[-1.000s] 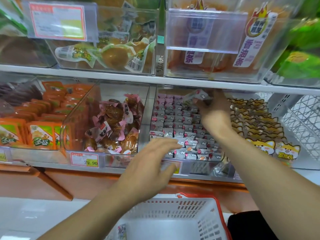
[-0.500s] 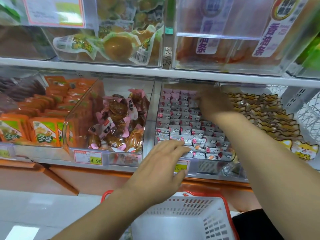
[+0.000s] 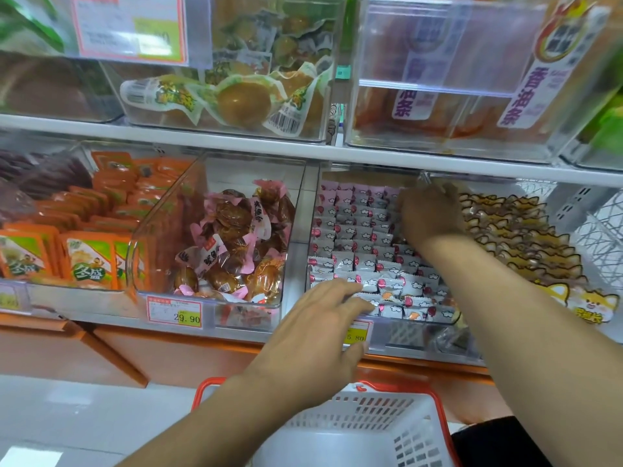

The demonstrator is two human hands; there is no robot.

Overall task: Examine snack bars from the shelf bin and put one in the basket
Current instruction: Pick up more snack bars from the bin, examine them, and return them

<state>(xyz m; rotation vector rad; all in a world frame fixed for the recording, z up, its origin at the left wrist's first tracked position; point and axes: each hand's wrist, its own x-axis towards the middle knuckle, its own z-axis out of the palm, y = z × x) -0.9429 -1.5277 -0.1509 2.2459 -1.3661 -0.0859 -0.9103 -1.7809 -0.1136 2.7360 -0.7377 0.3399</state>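
Observation:
Small white and pink snack bars (image 3: 357,244) lie in rows in a clear shelf bin (image 3: 408,335) on the lower shelf. My left hand (image 3: 313,335) reaches over the bin's front edge, fingers straight, fingertips resting on the front bars. My right hand (image 3: 428,214) is deep at the back of the bin, palm down on the bars. Its fingers are hidden behind the hand and blurred, so I cannot tell whether it holds a bar. A white basket with a red rim (image 3: 441,409) sits below my arms.
Left of the bin stands a clear bin of pink-wrapped brown snacks (image 3: 232,241), then orange packets (image 3: 87,257). Right of it lie cat-print packets (image 3: 515,237). The upper shelf (image 3: 202,139) hangs low over the bins. Price tags (image 3: 175,313) line the front.
My right hand, which held a bar raised above the bin a second ago, has gone down to the bars at the back. My left hand has slid forward onto the front bars.

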